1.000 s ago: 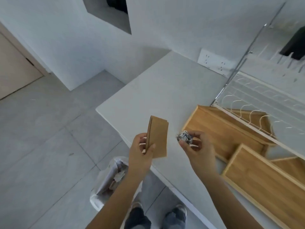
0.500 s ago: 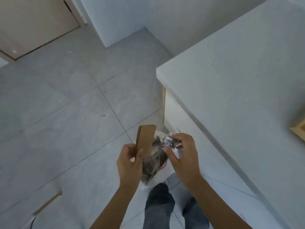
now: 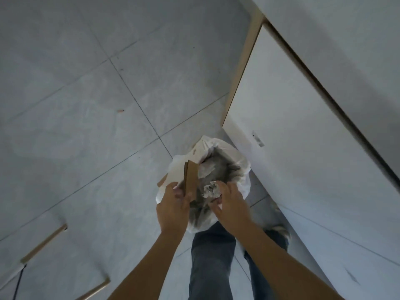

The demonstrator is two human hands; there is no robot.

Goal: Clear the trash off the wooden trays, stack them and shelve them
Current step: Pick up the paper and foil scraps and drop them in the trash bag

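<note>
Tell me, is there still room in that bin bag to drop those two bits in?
Probably. The white bin bag gapes widest at its far side, near the cabinet door. The near side is crowded by the left hand with cardboard and the right hand with crumpled foil. Trash already lies inside.

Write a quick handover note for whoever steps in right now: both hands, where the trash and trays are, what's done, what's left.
Left hand: closed on the folded cardboard piece, held upright over the bin.
Right hand: pinching the crumpled foil wad above the bin's opening.
Trash bin: white-lined, on the floor beside the white cabinet, already holding some waste.
Done: two pieces of trash carried to the bin.
Left: drop both in. The wooden trays are out of view, so whether more trash remains on them cannot be told; stacking and shelving are not shown done.
</note>
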